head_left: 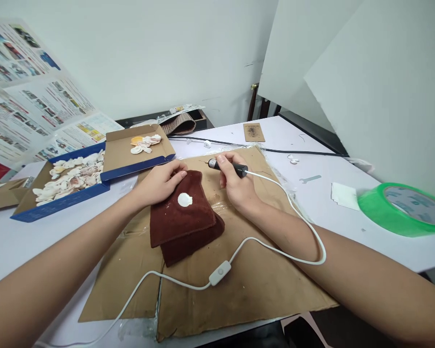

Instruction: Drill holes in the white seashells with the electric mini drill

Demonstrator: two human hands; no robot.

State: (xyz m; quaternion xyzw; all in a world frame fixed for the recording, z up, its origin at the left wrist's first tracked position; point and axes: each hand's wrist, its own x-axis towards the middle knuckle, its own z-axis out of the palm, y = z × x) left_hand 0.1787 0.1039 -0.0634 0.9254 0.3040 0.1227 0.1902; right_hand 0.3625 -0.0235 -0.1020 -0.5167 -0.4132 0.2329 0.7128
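Note:
A folded dark red cloth (pixel 181 222) lies on brown cardboard (pixel 253 275), with one white shell (pixel 184 199) flat on top. My left hand (pixel 164 181) rests at the cloth's upper left edge, fingers curled together; whether anything is between them is hidden. My right hand (pixel 235 181) is closed around a black pen-like tool (pixel 239 169) with a thin tip pointing left, above the cardboard to the right of the cloth. A white cable (pixel 293 205) runs from the tool over my right forearm to an inline switch (pixel 220 273).
Left, a blue box (pixel 61 205) holds many shells; its lid part (pixel 119 145) carries several more. A green tape roll (pixel 380 212), white tissues (pixel 344 195) and a small wrench (pixel 311 179) lie right. A small brown board (pixel 253 132) and black cable (pixel 304 152) lie behind.

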